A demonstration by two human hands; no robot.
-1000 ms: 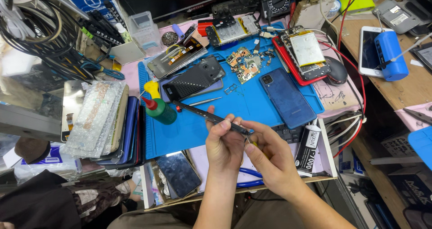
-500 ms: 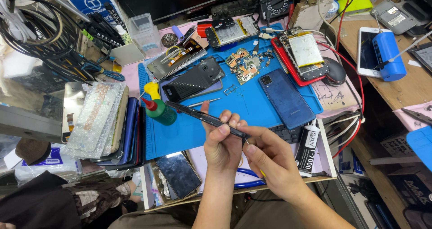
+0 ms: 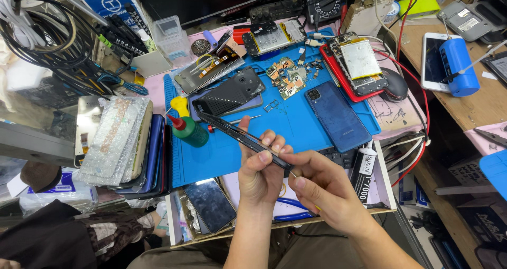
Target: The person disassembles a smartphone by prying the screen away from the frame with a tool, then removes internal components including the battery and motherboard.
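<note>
A thin black phone frame (image 3: 240, 133) is held edge-on just above the near edge of the blue work mat (image 3: 285, 123) — the left hand (image 3: 260, 171) closes around its near end, fingers curled over the top. The right hand (image 3: 325, 187) pinches a small tool at that same end; what kind of tool is too small to tell. On the mat lie a blue phone (image 3: 336, 116) and small circuit boards (image 3: 288, 79); a green bottle (image 3: 187, 129) stands at its left side.

bench (image 3: 475, 105) – wooden | blue mat (image 3: 296, 123) – blue phone (image 3: 336, 116), green bottle (image 3: 188, 130), circuit boards (image 3: 285, 79)
</note>
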